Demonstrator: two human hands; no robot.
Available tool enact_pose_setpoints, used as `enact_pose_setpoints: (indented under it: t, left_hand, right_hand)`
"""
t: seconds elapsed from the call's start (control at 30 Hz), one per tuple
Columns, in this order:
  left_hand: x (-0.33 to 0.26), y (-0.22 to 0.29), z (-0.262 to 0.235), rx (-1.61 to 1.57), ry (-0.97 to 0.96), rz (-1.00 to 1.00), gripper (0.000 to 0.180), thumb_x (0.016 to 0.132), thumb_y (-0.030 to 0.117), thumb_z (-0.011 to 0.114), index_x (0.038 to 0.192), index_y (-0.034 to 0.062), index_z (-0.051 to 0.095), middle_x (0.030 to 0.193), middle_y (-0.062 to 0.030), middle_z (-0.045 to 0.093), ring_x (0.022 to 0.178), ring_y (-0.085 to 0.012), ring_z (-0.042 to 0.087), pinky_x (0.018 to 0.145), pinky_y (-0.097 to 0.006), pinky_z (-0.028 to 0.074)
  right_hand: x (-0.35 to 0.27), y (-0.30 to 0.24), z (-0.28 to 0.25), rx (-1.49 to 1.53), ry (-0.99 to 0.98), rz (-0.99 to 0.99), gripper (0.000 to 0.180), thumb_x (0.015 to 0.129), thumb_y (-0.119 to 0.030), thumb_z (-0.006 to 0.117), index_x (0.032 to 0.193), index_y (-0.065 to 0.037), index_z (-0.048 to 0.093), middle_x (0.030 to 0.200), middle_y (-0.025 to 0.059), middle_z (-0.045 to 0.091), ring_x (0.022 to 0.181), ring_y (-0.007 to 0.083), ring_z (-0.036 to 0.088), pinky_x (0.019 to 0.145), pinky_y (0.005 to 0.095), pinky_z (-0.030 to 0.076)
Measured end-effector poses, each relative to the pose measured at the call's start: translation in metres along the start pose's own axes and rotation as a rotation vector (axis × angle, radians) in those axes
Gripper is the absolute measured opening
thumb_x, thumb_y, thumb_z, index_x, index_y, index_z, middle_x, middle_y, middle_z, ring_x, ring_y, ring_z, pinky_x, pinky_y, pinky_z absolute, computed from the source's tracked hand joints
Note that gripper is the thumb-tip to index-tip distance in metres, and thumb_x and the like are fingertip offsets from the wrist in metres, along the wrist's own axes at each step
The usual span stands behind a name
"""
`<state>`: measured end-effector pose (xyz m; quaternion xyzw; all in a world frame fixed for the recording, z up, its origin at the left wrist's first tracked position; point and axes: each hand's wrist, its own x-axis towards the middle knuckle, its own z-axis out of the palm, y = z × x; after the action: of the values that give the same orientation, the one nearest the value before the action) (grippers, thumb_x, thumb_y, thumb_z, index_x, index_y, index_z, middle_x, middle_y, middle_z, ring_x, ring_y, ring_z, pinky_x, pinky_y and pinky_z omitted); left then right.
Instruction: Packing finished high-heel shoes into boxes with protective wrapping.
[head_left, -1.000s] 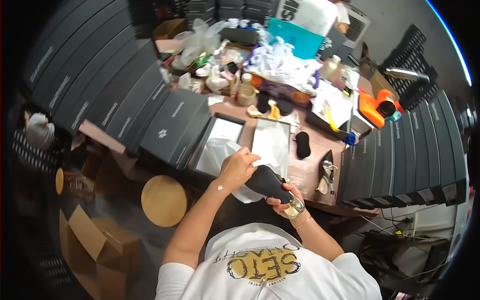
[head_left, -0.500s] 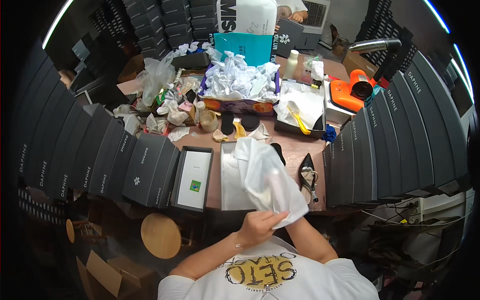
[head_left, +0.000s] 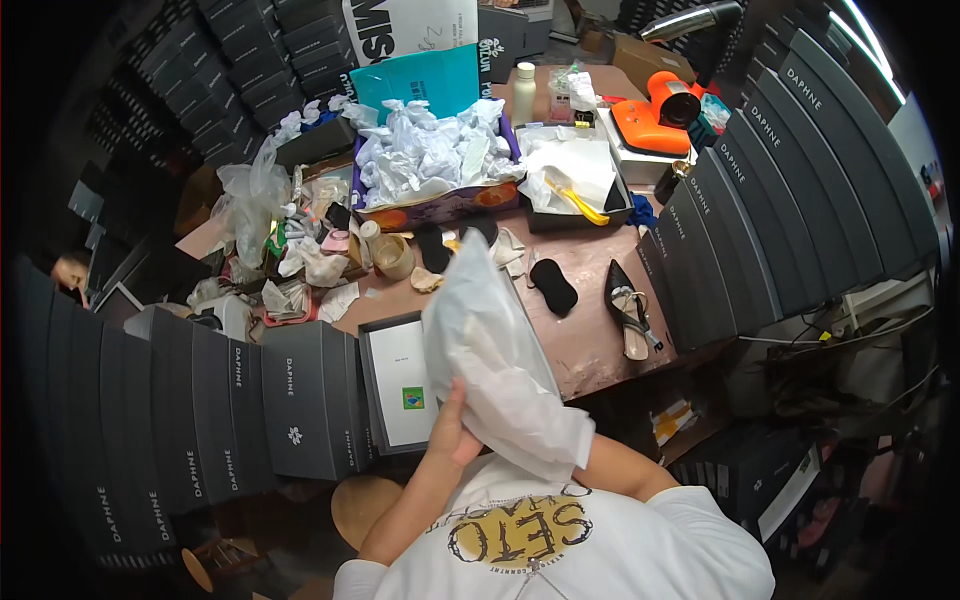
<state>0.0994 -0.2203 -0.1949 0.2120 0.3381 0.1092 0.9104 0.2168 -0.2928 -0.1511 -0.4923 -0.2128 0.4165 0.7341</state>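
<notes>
White tissue-paper bundle (head_left: 500,370) held up over the bench (head_left: 590,330), just in front of the chest. Left hand (head_left: 452,430) closed on its lower left edge. Right hand hidden behind the paper; grip cannot be told. Open grey shoebox (head_left: 400,385) lies just left of the left hand.

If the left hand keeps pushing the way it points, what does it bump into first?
The left hand already presses the white tissue paper, so that comes first. Beyond it, probably the pink table, though depth is unclear.

Right hand hidden, probably behind the white tissue paper (head_left: 505,365).
</notes>
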Motion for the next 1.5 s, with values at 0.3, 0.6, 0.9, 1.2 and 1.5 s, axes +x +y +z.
enact_pose_setpoints:
  t: [0.3, 0.6, 0.9, 1.2, 1.5]
  left_hand:
    - [0.018, 0.047, -0.03, 0.172, 0.109, 0.464, 0.044, 0.082, 0.006, 0.065, 0.123, 0.0011, 0.05, 0.114, -0.0091, 0.057, 0.097, -0.0191, 0.06, 0.089, -0.032, 0.048]
    - [0.135, 0.039, 0.008, 1.475, -0.221, 0.457, 0.056, 0.078, 0.013, 0.072, 0.13, 0.008, 0.05, 0.098, -0.0105, 0.061, 0.09, -0.0185, 0.061, 0.078, -0.031, 0.049]
    - [0.124, 0.123, -0.027, 0.797, 0.024, 0.648, 0.018, 0.094, 0.014, 0.054, 0.105, 0.0004, 0.06, 0.082, -0.0069, 0.064, 0.065, -0.0136, 0.063, 0.063, -0.026, 0.052]
    - [0.001, 0.176, 0.04, 1.274, -0.099, 1.197, 0.02, 0.085, 0.013, 0.054, 0.069, 0.001, 0.051, 0.066, -0.0037, 0.048, 0.06, -0.0125, 0.044, 0.055, -0.026, 0.032]
    - [0.047, 0.137, 0.044, 2.117, -0.146, 0.642, 0.019, 0.08, 0.017, 0.058, 0.07, 0.0003, 0.057, 0.069, -0.0185, 0.059, 0.066, -0.037, 0.059, 0.06, -0.045, 0.047]
  right_hand:
    - [-0.05, 0.039, 0.006, 0.888, 0.038, 0.53, 0.083, 0.086, -0.072, 0.029, 0.143, -0.011, 0.03, 0.137, 0.0181, 0.044, 0.118, 0.0308, 0.052, 0.1, 0.0428, 0.042]
    - [-0.095, 0.034, -0.097, 0.321, 0.759, 0.08, 0.059, 0.083, -0.017, 0.064, 0.133, 0.0, 0.038, 0.124, 0.0131, 0.053, 0.113, 0.0256, 0.054, 0.098, 0.0393, 0.045]
    - [-0.036, 0.01, -0.108, -0.334, 0.222, 0.178, 0.048, 0.078, -0.014, 0.069, 0.12, 0.0, 0.052, 0.106, 0.0109, 0.063, 0.099, 0.0205, 0.059, 0.088, 0.0328, 0.047]
    - [0.025, 0.065, -0.109, -1.3, 0.005, -0.017, 0.085, 0.071, -0.038, 0.077, 0.137, -0.004, 0.037, 0.136, 0.0319, 0.037, 0.116, 0.0467, 0.045, 0.098, 0.047, 0.038]
    - [-0.014, 0.069, -0.317, -1.359, 0.614, 0.056, 0.081, 0.073, -0.011, 0.059, 0.145, -0.009, 0.024, 0.135, 0.0308, 0.035, 0.107, 0.04, 0.055, 0.091, 0.0436, 0.046]
